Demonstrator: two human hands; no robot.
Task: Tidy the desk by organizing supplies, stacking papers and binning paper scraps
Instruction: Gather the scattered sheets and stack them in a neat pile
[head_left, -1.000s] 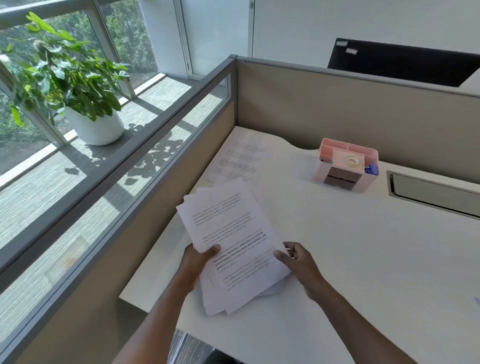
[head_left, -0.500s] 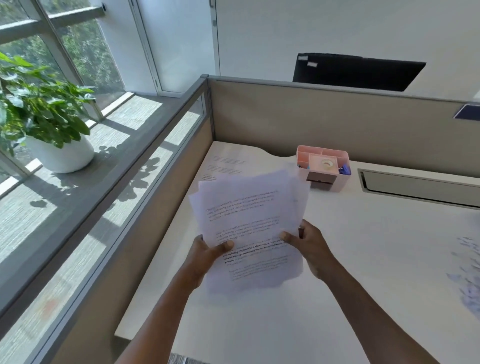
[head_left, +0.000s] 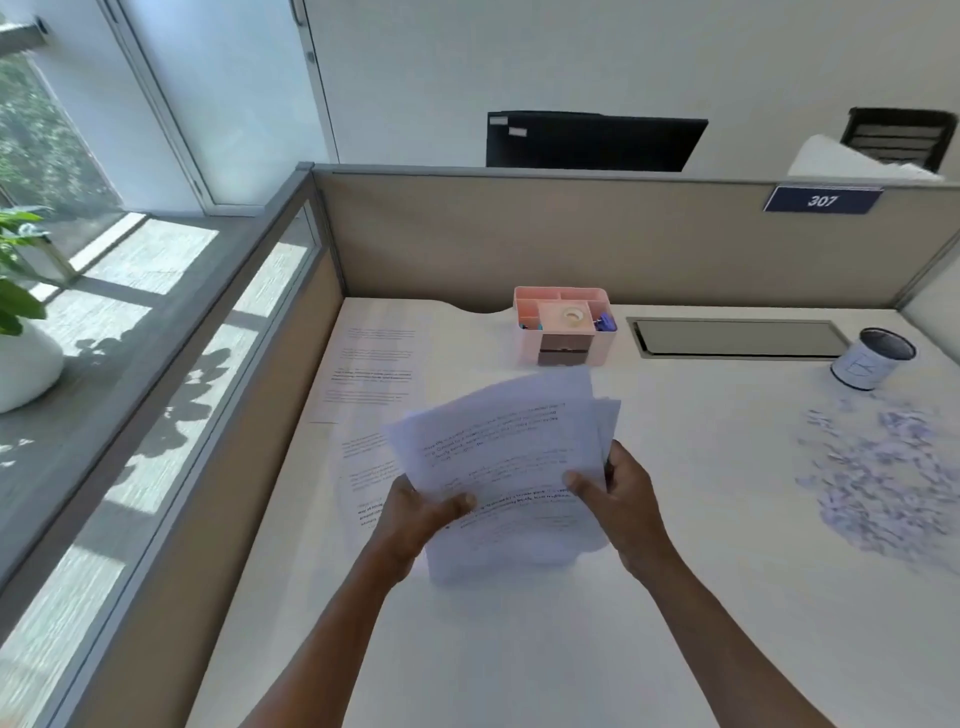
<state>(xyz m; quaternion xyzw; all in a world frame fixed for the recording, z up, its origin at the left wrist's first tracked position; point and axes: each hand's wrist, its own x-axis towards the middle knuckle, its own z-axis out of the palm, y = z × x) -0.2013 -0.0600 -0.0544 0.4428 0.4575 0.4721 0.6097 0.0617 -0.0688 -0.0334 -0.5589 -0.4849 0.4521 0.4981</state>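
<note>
- Centre of frame: the left hand (head_left: 415, 512) and right hand (head_left: 621, 493) each grasp a side of the stack of papers (head_left: 506, 462), held above the surface (head_left: 571, 649).
- Upper centre: a pink organizer (head_left: 563, 325) holds a tape roll (head_left: 573, 315) and blue clips.
- Right: a small can (head_left: 872, 358) stands behind scattered paper scraps (head_left: 883, 478); its contents are hidden.
- The printed text is too blurred to read.

We see thin printed paper sheets (head_left: 498, 457), matt and slightly curled. The tabletop (head_left: 675, 597) looks a smooth, matt white laminate. At its back edge, the pink organizer (head_left: 563, 325) seems smooth plastic; near the back right corner, the can (head_left: 872, 358) looks like glossy metal beside paper scraps (head_left: 883, 483).
</note>
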